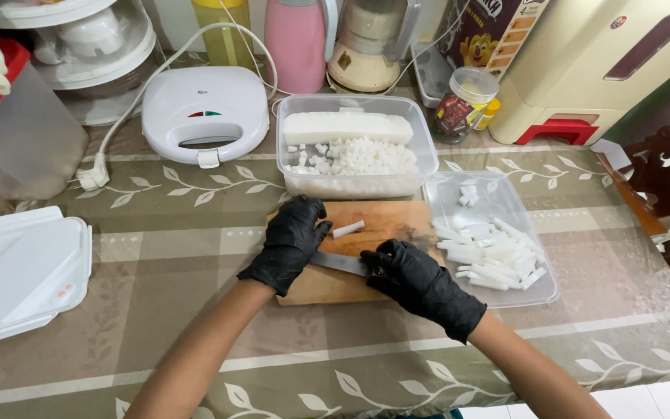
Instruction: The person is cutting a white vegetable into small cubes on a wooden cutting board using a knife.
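Centrally, a knife point(340, 263) lies across a wooden cutting board point(381, 225), its blade flat and pointing toward the person's left. The right hand point(420, 283), in a black glove, closes its fingers around the knife handle, which is hidden inside the fist. The left hand point(291, 239), also in a black glove, rests on the left end of the board with its fingers curled together and its fingertips near the blade's tip; whether they touch the blade cannot be determined. A single white strip point(348, 229) lies on the board just beside the left hand's fingers and apart from the blade. Directly behind the board stands a clear rectangular container point(357, 185) holding a white block point(347, 126) at the back and a heap of small white cubes point(354, 157) in front of it. To the right of the board, touching its edge, a clear lid point(505, 203) carries more white strips point(490, 252), loosely piled. A white sandwich maker point(205, 112) sits behind and to the left, with its cord and plug point(93, 177) lying on the patterned tablecloth point(172, 248). A white container lid point(21, 271) lies at the far left, well apart from the board.
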